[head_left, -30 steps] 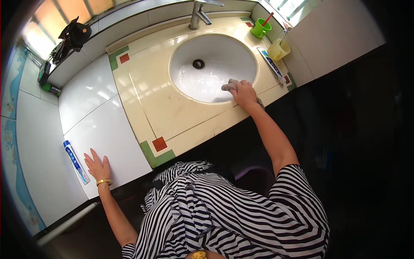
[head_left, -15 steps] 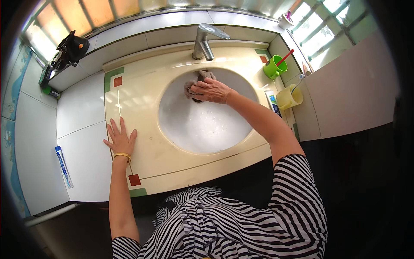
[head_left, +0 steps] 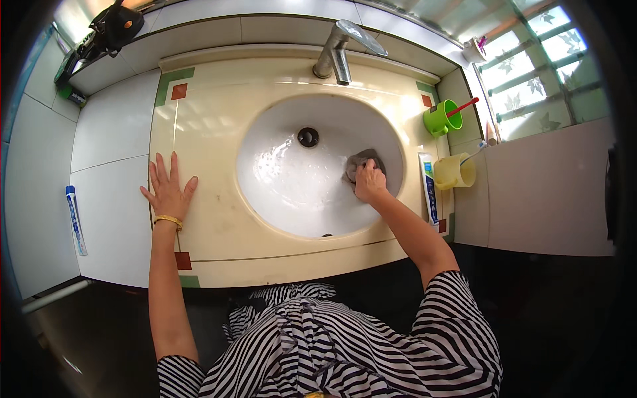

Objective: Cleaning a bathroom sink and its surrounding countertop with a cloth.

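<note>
My right hand (head_left: pixel 370 182) presses a bunched grey-brown cloth (head_left: pixel 358 161) against the right inner wall of the white oval sink (head_left: pixel 292 205). The fingers are closed over the cloth. Wet streaks shine on the bowl around the dark drain hole (head_left: pixel 308 137). At the left end of the cream countertop (head_left: pixel 215 142), my left hand (head_left: pixel 169 192) lies flat with its fingers spread, a gold bracelet at the wrist. It holds nothing. Behind the bowl stands a chrome faucet (head_left: pixel 338 53).
Right of the sink lie a toothpaste tube (head_left: pixel 428 189), a green cup (head_left: pixel 440 119) with a red-handled brush, and a yellow cup (head_left: pixel 454 171) with a toothbrush. Another blue and white tube (head_left: pixel 75 219) is at far left. A black object (head_left: pixel 116 28) sits on the back left ledge.
My right hand and the cloth have moved from the drain at the back of the bowl to its right wall, uncovering the drain. My left hand stays flat on the counter; the view has shifted.
</note>
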The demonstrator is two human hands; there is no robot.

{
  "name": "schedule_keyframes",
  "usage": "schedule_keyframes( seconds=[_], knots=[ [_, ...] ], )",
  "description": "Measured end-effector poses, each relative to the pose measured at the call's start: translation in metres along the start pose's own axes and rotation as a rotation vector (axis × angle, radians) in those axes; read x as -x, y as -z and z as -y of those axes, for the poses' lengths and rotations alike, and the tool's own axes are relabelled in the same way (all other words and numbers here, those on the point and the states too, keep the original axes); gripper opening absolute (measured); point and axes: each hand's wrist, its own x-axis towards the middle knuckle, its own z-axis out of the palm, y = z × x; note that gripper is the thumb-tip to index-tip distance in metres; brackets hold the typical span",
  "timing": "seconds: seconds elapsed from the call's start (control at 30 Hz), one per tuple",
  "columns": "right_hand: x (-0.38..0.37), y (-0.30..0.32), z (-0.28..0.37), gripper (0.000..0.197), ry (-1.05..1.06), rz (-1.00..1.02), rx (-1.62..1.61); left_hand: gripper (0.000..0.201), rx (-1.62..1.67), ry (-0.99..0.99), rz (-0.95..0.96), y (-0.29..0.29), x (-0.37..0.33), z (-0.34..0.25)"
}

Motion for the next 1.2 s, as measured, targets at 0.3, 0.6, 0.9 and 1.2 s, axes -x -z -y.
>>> schedule_keyframes(
  seconds=[0.3,0.6,0.9,1.2],
  knots=[
    [0.018,0.017,0.095,0.052,0.468,0.422,-0.746,0.072,0.008,0.012,-0.026,0.004,0.003,-0.007],
    [-0.077,0.081,0.002,0.035,0.426,-0.424,0.14,0.073,0.007,-0.013,-0.126,-0.008,0.0,0.006],
    [-0.039,-0.016,0.078,0.053,0.055,-0.076,-0.562,0.071,-0.023,0.027,-0.066,0.003,0.002,-0.006],
    [-0.047,0.061,0.055,0.03,0.538,-0.302,-0.235,0.072,-0.059,0.006,-0.069,-0.009,0.0,0.003]
  ],
)
